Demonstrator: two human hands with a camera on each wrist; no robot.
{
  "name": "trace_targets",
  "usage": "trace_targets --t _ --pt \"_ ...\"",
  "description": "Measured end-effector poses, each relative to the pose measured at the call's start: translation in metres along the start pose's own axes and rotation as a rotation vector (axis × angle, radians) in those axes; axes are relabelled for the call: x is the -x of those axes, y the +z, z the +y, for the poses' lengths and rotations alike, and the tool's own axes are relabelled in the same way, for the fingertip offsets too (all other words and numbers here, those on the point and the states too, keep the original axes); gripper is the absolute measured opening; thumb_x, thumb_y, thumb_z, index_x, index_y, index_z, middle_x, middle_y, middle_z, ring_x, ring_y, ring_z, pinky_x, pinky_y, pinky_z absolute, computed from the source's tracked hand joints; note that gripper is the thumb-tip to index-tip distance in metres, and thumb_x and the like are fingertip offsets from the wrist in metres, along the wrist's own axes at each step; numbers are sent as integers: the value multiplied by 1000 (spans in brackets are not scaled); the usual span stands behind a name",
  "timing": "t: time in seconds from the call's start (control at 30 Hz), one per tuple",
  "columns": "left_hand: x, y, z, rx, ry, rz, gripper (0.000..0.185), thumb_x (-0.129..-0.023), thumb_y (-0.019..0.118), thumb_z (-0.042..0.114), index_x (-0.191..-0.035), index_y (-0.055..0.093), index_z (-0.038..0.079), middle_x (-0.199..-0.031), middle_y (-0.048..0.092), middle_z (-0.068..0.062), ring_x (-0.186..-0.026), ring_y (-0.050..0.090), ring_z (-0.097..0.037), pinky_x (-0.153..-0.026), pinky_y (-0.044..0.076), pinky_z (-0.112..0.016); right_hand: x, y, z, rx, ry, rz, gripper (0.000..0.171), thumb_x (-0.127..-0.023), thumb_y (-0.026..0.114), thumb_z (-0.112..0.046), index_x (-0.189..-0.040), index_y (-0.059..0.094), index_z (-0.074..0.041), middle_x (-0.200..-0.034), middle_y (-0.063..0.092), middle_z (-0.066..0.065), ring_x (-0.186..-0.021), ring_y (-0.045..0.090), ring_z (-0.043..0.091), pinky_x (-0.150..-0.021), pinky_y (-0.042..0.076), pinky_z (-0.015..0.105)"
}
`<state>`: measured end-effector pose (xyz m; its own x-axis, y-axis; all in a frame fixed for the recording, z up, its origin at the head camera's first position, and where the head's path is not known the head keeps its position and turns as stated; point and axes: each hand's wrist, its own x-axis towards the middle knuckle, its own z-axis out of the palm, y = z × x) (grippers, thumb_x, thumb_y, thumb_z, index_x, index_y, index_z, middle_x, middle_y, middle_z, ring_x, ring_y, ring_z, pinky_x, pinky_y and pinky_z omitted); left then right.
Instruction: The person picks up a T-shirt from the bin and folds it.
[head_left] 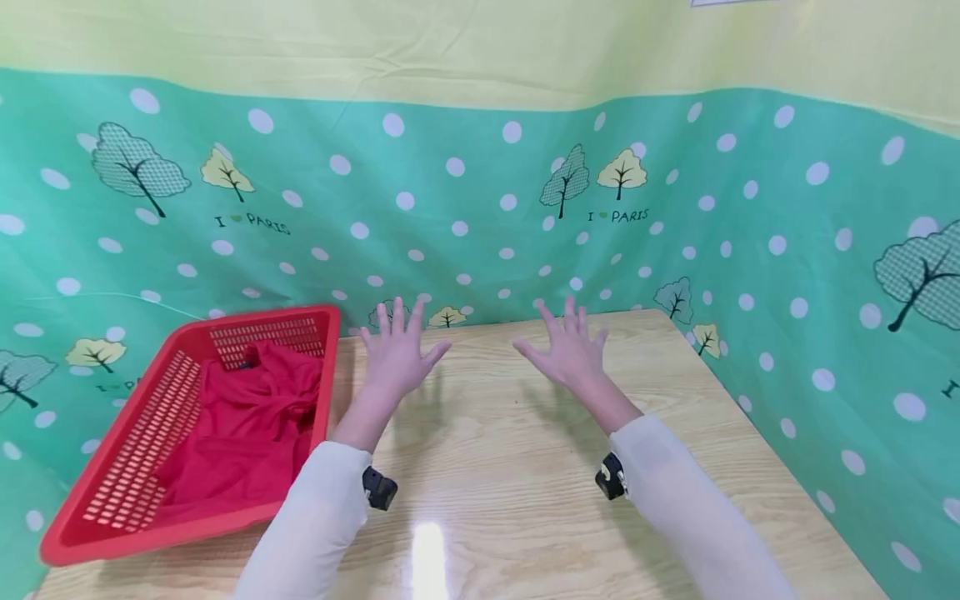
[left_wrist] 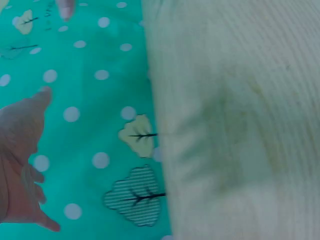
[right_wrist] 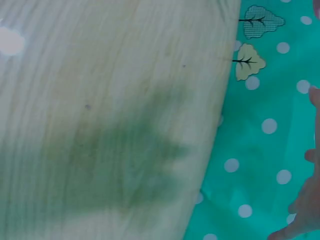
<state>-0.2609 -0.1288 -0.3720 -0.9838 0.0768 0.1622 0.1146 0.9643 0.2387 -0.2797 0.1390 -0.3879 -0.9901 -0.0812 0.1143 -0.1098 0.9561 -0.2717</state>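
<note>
Green fabric backdrop [head_left: 480, 208] printed with white dots and trees encloses the light wood-grain tabletop [head_left: 487, 467] on three sides, with a pale yellow cloth band above it. Only the head view shows the red perforated plastic basket [head_left: 120, 467] at the tabletop's left edge, tilted slightly, with a crumpled red cloth [head_left: 247, 417] lying inside it. That view also shows both hands above the bare centre of the tabletop, near the far edge: the left hand [head_left: 397, 350] with fingers spread, just beside the basket's far right corner, and the right hand [head_left: 573, 354] likewise spread, well apart from the basket. Neither hand holds anything. The left wrist view shows only part of the left hand [left_wrist: 20, 160] against the backdrop and the far tabletop edge; the right wrist view shows fingertips [right_wrist: 305, 215] at the frame edge and a hand shadow on the wood. Bare wood extends from the basket to the right edge.
</note>
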Motion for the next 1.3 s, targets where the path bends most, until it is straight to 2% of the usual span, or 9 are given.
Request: trace_targets --t 0.13,0.27,0.5,0.73,0.97,1.1,1.3 --pt "5 -17 -5 9 22 11 82 -89 51 55 -151 13 16 -156 8 -22 -142 1 -47 -101 9 -75 2 6 8 -32 5 -16 90 -79 43 -76 -150 16 -28 -157 -6 19 -144 1 41 -102 8 75" --pt "14 -34 -19 92 2 12 82 -89 53 50 -151 11 15 -156 5 -21 -142 0 -46 -101 11 -75 5 15 14 -44 1 -31 91 -77 48 -74 -149 22 -24 -157 -1 19 -144 6 41 -100 14 75" --pt "39 -66 -62 178 -55 35 87 -88 52 55 -151 8 12 -154 9 -24 -140 6 -49 -95 16 -78 14 33 19 -47 -26 -110 90 -78 51 -72 -149 22 -24 -157 -2 19 -142 10 43 -98 18 76" --pt "59 -82 -109 212 -55 42 93 -85 60 50 -148 13 1 -146 20 -33 -131 22 -53 -97 28 -70 23 45 25 -47 -42 -209 87 -82 52 -66 -150 17 -25 -156 3 23 -141 13 46 -97 20 75" --pt "76 -88 -147 149 -93 -17 100 -78 69 48 -146 16 -3 -139 24 -38 -122 27 -56 -89 37 -69 31 56 28 -61 -44 -272 88 -80 54 -67 -150 19 -26 -155 4 23 -141 12 47 -99 17 75" --pt "82 -83 -175 137 -99 -51 103 -76 70 52 -145 18 -4 -136 25 -39 -119 27 -56 -85 41 -67 34 62 27 -64 -45 -265 86 -80 53 -67 -149 21 -26 -155 7 22 -140 13 47 -99 16 76" --pt "90 -68 -209 193 -150 -117 108 -76 69 55 -146 14 -6 -137 24 -40 -118 26 -56 -86 38 -69 35 65 25 -73 -36 -275 86 -80 55 -66 -149 21 -27 -156 7 22 -142 11 45 -101 13 74"
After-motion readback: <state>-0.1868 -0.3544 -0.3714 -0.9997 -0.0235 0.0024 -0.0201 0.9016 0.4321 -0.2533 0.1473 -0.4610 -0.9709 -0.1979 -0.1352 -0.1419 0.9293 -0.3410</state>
